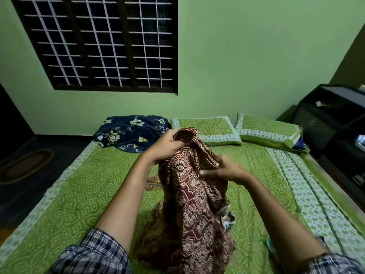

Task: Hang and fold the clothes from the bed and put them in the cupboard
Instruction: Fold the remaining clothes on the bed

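A maroon garment with a cream pattern (189,204) hangs bunched in front of me over the green bed (79,194). My left hand (167,145) grips its top edge, lifted above the mattress. My right hand (223,171) pinches a fold lower down on the garment's right side. The lower part of the garment rests crumpled on the sheet near the bed's front edge. A small patterned piece of cloth (153,183) lies on the bed behind it, partly hidden by my left arm.
A dark blue floral blanket (128,133) lies at the head of the bed, beside two green pillows (207,129), (268,131). A dark shelf unit (335,123) stands at the right. A mat (23,165) lies on the floor at the left. Barred window on the wall.
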{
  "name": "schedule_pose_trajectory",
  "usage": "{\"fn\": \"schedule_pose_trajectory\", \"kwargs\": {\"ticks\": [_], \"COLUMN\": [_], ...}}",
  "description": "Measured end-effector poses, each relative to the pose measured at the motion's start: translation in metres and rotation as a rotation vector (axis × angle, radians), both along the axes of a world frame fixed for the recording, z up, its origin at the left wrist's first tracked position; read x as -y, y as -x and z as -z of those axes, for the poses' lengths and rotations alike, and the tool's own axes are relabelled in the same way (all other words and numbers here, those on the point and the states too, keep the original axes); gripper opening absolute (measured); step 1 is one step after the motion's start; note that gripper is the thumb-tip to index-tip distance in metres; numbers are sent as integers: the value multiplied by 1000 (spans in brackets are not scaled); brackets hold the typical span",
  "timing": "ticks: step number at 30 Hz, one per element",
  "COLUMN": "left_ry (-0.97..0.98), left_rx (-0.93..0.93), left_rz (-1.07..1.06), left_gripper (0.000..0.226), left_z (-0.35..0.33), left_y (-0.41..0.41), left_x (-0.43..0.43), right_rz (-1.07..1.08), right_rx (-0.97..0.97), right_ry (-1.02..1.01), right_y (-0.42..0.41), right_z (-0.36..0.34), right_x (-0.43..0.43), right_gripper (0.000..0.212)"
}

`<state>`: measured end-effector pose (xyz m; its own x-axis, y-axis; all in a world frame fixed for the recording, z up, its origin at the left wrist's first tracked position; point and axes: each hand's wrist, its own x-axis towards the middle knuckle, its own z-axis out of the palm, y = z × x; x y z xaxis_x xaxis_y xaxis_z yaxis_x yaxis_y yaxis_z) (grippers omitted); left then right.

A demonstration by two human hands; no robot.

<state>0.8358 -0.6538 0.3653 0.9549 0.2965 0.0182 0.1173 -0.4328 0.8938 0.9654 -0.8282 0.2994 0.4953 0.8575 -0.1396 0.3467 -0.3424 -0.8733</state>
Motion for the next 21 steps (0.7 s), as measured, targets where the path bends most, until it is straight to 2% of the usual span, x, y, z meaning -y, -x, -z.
{"fn": "schedule_pose_trajectory", "kwargs": {"ticks": [3,6,8,10,11,12,13,14,17,18,19,21], "left_ry": [-18,-71,-275,-445,-474,-454,-404,-321,-155,-121,-73,85], "left_rx": [37,24,-103,-224,-224,-214,-193,-175,-200,-215,-216,-228], "left_rz": [-29,-174,-252,-244,-196,-122,-44,0,65,75,77,39], "left_gripper": [6,9,28,62,82,96,99,91,37,34,53,107], "left_z": [-1,9,23,32,34,33,31,30,31,31,31,39], "left_y": [2,8,11,12,11,9,7,4,-4,-4,-3,-7], "left_x": [-7,-16,-27,-29,-25,-16,-5,6,23,24,24,13], "right_rz": [79,170,186,141,95,30,-35,-94,-158,-122,-70,36], "right_rx": [78,-1,-52,-50,-10,54,128,204,337,349,363,408], "right_ry": [61,-12,-126,-249,-287,-299,-285,-258,-195,-197,-203,-190], "right_y": [-16,-22,-19,-9,-2,5,13,19,22,19,13,0], "right_z": [22,16,0,-21,-31,-41,-50,-57,-70,-71,-69,-60], "right_x": [10,26,31,25,20,13,5,-2,-15,-15,-13,-5], "right_gripper": [24,18,10,11,12,11,10,10,10,13,15,16]}}
